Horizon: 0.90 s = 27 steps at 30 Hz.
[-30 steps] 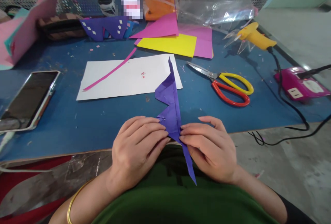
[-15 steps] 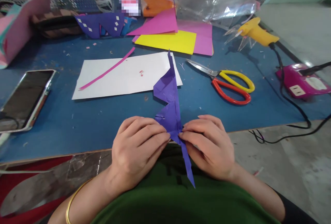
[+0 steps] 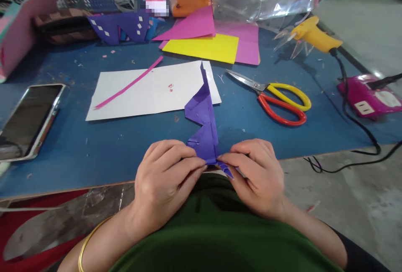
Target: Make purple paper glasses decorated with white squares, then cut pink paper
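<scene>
**Both hands pinch the folded purple paper at the tabletop's near edge**

The left hand [image 3: 163, 177] and right hand [image 3: 256, 175] meet at 6 o'clock, each grip closed on the lower end of the purple paper [image 3: 204, 121]. The fingertips [image 3: 201, 164] press the paper from both sides. The paper's near tip is bent over under the right fingers; its long point rises toward 12 o'clock, over the corner of a white sheet [image 3: 150, 91]. A pink strip [image 3: 128, 84] lies on that sheet. Scissors [image 3: 276, 98] lie at 2 o'clock, apart from the paper. A yellow glue gun [image 3: 314, 37] sits further out at 2 o'clock. A phone [image 3: 29, 119] lies at 9 o'clock. Yellow and pink sheets [image 3: 213, 41] lie at 12 o'clock on the blue tabletop [image 3: 94, 146]
</scene>
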Each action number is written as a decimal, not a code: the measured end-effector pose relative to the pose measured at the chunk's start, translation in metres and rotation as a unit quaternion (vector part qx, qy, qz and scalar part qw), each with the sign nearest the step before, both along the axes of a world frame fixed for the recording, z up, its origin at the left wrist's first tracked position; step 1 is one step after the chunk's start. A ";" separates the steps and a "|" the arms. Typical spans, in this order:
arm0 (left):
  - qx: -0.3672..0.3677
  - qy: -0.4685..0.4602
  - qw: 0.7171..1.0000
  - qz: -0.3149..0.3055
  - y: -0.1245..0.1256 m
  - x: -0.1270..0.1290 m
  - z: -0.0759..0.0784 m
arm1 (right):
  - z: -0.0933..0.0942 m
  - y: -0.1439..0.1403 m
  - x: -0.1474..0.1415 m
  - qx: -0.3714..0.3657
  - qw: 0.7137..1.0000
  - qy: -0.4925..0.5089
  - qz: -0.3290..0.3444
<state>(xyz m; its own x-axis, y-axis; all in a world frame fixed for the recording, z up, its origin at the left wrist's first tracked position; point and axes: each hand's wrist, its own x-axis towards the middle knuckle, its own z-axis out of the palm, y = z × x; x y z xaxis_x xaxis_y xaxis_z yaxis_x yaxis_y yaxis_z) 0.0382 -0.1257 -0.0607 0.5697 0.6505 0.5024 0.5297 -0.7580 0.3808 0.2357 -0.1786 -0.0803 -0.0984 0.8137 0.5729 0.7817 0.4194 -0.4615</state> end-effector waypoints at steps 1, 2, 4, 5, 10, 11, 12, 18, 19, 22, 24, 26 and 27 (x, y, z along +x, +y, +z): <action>-0.002 -0.001 1.000 -0.001 0.000 0.000 0.000 | 0.000 0.000 0.000 0.000 1.000 0.004 0.001; -0.003 -0.002 1.000 -0.002 0.000 0.000 0.001 | 0.001 0.000 -0.001 -0.001 1.000 0.007 0.002; -0.003 0.001 1.000 -0.006 0.001 0.000 0.002 | 0.001 0.000 -0.001 -0.001 1.000 0.011 0.006; -0.001 0.002 1.000 -0.007 0.001 0.000 0.003 | 0.001 0.000 -0.001 -0.002 1.000 0.012 0.008; -0.004 0.015 1.000 -0.001 0.002 -0.001 0.002 | 0.002 -0.002 0.000 -0.020 0.999 0.023 0.009; -0.008 0.016 1.000 0.003 0.002 -0.001 0.001 | 0.002 -0.002 0.000 -0.024 0.999 0.023 0.009; -0.011 0.016 1.000 0.006 0.002 -0.001 0.001 | 0.002 -0.002 0.000 -0.026 0.999 0.021 0.009; -0.027 0.020 0.999 0.033 0.002 0.002 -0.001 | 0.008 0.002 -0.006 -0.060 0.998 -0.012 -0.018; -0.029 0.025 0.999 0.037 0.002 0.002 -0.001 | 0.009 0.002 -0.007 -0.073 0.997 -0.015 -0.024; -0.029 0.043 0.998 0.042 0.002 0.003 -0.001 | 0.012 0.003 -0.009 -0.101 0.994 -0.022 -0.036; -0.029 0.048 0.998 0.043 0.002 0.003 -0.001 | 0.013 0.004 -0.010 -0.112 0.993 -0.024 -0.038; -0.031 0.044 0.998 0.045 0.002 0.003 0.000 | 0.014 0.005 -0.010 -0.123 0.991 -0.026 -0.040; -0.035 0.040 0.998 0.047 0.002 0.004 0.000 | 0.015 0.005 -0.010 -0.130 0.990 -0.026 -0.042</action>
<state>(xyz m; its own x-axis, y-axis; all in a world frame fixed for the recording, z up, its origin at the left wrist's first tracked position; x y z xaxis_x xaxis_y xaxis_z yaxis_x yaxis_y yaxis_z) 0.0417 -0.1238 -0.0606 0.5417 0.7340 0.4096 0.6274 -0.6774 0.3840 0.2259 -0.1733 -0.0657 -0.0485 0.9398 0.3382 0.8345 0.2242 -0.5033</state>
